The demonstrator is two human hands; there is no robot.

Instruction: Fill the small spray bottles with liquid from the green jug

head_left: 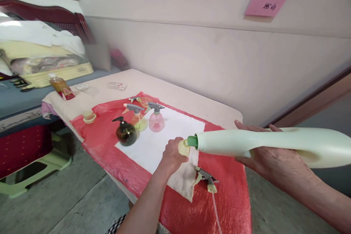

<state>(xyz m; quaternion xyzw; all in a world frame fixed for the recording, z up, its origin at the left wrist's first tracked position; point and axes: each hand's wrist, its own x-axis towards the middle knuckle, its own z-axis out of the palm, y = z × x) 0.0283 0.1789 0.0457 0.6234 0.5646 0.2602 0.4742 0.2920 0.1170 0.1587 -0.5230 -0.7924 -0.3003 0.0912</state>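
My right hand [260, 157] holds a large pale green jug [274, 142] on its side, its green spout [192, 141] pointing left. My left hand [171, 155] is closed around a small yellow bottle [183, 147] held right at that spout, above the white cloth [153, 142]. A loose grey trigger sprayer [207, 180] with a thin tube lies on the red wrap [225, 197] just in front of my hands.
On the cloth stand a dark pump bottle [125, 131], a yellowish spray bottle [137, 117] and a pink spray bottle [156, 119]. A small yellow cup [89, 117] and an amber bottle [61, 87] sit farther left. A wall runs close behind the table [192, 98].
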